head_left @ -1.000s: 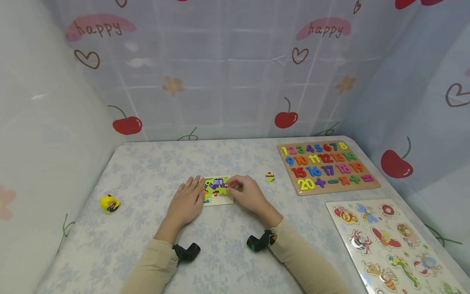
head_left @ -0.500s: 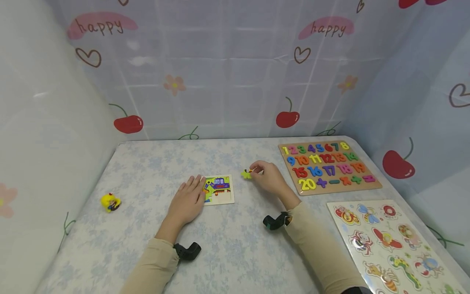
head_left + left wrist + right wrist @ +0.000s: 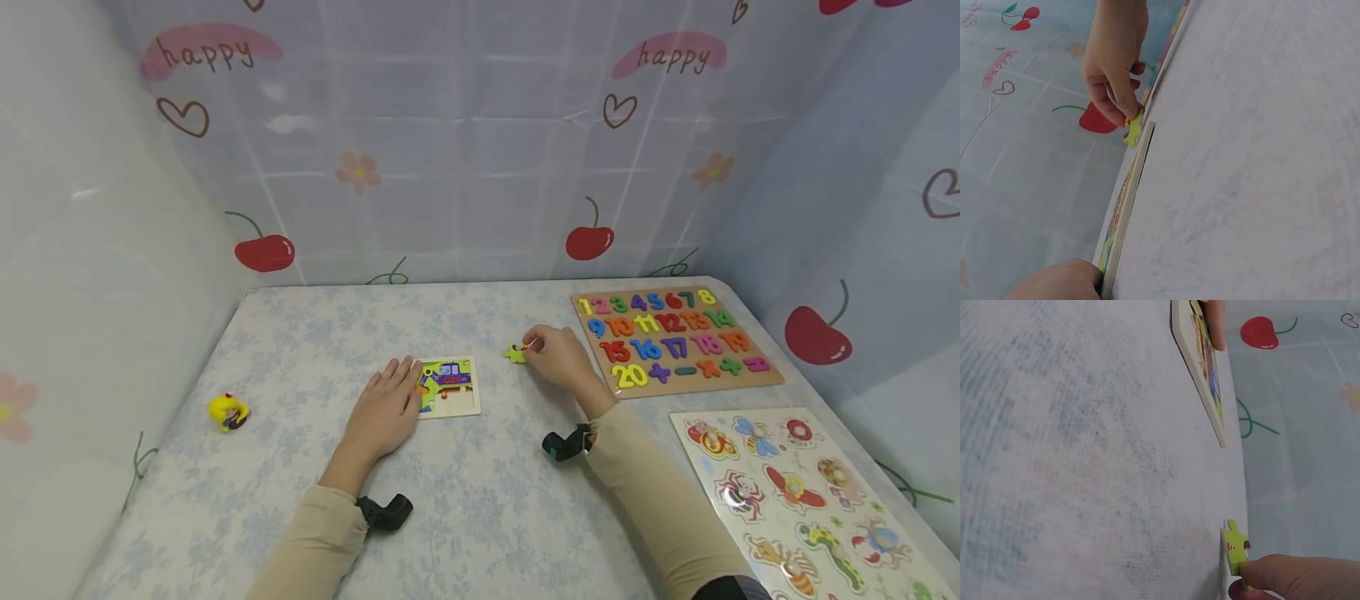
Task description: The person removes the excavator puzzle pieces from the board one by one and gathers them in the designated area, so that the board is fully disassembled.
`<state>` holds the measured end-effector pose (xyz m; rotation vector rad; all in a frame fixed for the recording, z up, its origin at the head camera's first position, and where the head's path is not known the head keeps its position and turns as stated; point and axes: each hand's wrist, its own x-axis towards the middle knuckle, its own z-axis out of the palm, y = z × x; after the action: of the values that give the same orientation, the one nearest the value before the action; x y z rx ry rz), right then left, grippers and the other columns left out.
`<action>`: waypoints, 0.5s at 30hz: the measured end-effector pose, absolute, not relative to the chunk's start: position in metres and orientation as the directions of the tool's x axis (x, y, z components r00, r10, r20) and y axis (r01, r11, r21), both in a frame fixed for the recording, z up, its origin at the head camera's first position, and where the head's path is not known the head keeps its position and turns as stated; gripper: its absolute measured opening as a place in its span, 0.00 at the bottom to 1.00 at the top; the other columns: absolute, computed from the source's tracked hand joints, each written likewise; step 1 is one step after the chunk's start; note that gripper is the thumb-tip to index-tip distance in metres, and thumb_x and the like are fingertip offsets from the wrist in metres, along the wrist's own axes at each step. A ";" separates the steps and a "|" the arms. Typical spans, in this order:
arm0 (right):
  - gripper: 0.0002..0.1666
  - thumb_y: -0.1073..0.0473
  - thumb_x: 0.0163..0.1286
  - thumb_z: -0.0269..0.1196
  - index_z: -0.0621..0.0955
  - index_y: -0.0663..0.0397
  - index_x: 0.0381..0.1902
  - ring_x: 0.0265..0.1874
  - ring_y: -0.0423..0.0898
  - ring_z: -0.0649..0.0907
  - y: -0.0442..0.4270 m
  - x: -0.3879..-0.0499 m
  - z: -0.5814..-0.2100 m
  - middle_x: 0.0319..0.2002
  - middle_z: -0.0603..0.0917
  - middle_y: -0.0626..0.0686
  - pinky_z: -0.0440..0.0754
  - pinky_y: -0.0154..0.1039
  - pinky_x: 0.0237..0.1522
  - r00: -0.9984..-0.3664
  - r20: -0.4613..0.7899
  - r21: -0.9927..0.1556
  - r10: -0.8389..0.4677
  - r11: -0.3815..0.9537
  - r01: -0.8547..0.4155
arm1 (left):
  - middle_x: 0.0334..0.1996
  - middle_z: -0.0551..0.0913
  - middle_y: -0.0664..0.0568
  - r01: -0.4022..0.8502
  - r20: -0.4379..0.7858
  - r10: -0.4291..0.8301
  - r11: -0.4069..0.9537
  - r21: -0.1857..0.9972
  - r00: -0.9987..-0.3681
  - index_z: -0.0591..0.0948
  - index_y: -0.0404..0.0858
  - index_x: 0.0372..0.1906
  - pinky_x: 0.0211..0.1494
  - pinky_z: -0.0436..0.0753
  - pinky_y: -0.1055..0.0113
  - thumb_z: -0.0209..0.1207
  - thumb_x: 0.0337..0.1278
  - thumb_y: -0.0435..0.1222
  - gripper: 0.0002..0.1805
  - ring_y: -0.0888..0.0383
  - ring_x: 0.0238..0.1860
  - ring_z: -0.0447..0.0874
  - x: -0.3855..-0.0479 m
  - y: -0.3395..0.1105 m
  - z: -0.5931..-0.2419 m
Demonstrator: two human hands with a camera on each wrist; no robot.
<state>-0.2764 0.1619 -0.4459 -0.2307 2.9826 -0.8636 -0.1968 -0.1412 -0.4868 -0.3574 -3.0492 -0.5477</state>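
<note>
A small jigsaw board (image 3: 456,388) with a purple and yellow vehicle picture lies mid-table; its lower right part shows bare pale wood. My left hand (image 3: 383,410) rests flat with straight fingers over the board's left edge. To the right of the board, my right hand (image 3: 558,360) pinches a yellow-green puzzle piece (image 3: 515,354) between thumb and fingers. In the right wrist view the puzzle piece (image 3: 1235,549) is tilted up, its knob pointing away from the thumb. The left wrist view shows the puzzle piece (image 3: 1134,129) beyond the board's far end.
A number board (image 3: 678,343) with coloured digits lies at the back right. Nearer on the right is an insect picture board (image 3: 795,492). A small yellow toy figure (image 3: 227,412) sits on the left side of the table. Patterned curtains (image 3: 465,150) close off the back and sides.
My right hand has left the board, moved right and picked up the yellow-green piece from the table. Since half a second ago it has shifted only slightly. My left hand stays on the board.
</note>
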 end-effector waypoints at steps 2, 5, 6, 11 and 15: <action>0.09 0.54 0.68 0.65 0.83 0.48 0.45 0.40 0.49 0.75 0.159 -0.277 -0.447 0.36 0.84 0.50 0.74 0.41 0.40 -0.990 0.033 -0.482 -0.138 0.866 -0.137 | 0.80 0.51 0.52 0.230 0.063 0.222 0.911 0.343 -0.973 0.53 0.47 0.79 0.82 0.48 0.48 0.34 0.78 0.50 0.31 0.48 0.81 0.45 -0.196 -0.141 -0.487; 0.11 0.53 0.67 0.66 0.84 0.48 0.45 0.38 0.49 0.74 0.156 -0.277 -0.446 0.35 0.83 0.50 0.73 0.41 0.39 -0.990 0.050 -0.431 -0.130 0.891 -0.139 | 0.80 0.52 0.52 0.232 0.065 0.223 0.911 0.342 -0.973 0.54 0.47 0.79 0.82 0.48 0.48 0.34 0.78 0.50 0.31 0.48 0.81 0.45 -0.196 -0.141 -0.487; 0.11 0.53 0.66 0.67 0.83 0.48 0.45 0.38 0.49 0.74 0.155 -0.276 -0.446 0.35 0.83 0.50 0.72 0.41 0.39 -0.990 0.051 -0.422 -0.130 0.896 -0.139 | 0.80 0.52 0.52 0.232 0.067 0.223 0.911 0.340 -0.972 0.53 0.47 0.79 0.82 0.48 0.48 0.34 0.78 0.50 0.31 0.48 0.81 0.45 -0.196 -0.141 -0.487; 0.13 0.51 0.66 0.68 0.83 0.48 0.45 0.38 0.50 0.73 0.153 -0.275 -0.444 0.35 0.81 0.50 0.71 0.41 0.38 -0.991 0.040 -0.404 -0.124 0.905 -0.130 | 0.80 0.51 0.52 0.228 0.062 0.220 0.913 0.339 -0.973 0.53 0.47 0.79 0.82 0.48 0.49 0.34 0.78 0.50 0.31 0.49 0.81 0.44 -0.196 -0.141 -0.487; 0.13 0.51 0.65 0.68 0.83 0.48 0.45 0.38 0.50 0.73 0.152 -0.273 -0.445 0.34 0.82 0.50 0.71 0.41 0.38 -0.992 0.045 -0.394 -0.122 0.910 -0.130 | 0.80 0.51 0.52 0.229 0.061 0.222 0.912 0.340 -0.973 0.53 0.47 0.79 0.82 0.48 0.49 0.34 0.78 0.50 0.31 0.49 0.81 0.44 -0.196 -0.142 -0.487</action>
<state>-0.2732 0.1523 -0.4450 -0.2032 3.0891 -0.6390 -0.1961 -0.1415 -0.4867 -0.3594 -3.0513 -0.5461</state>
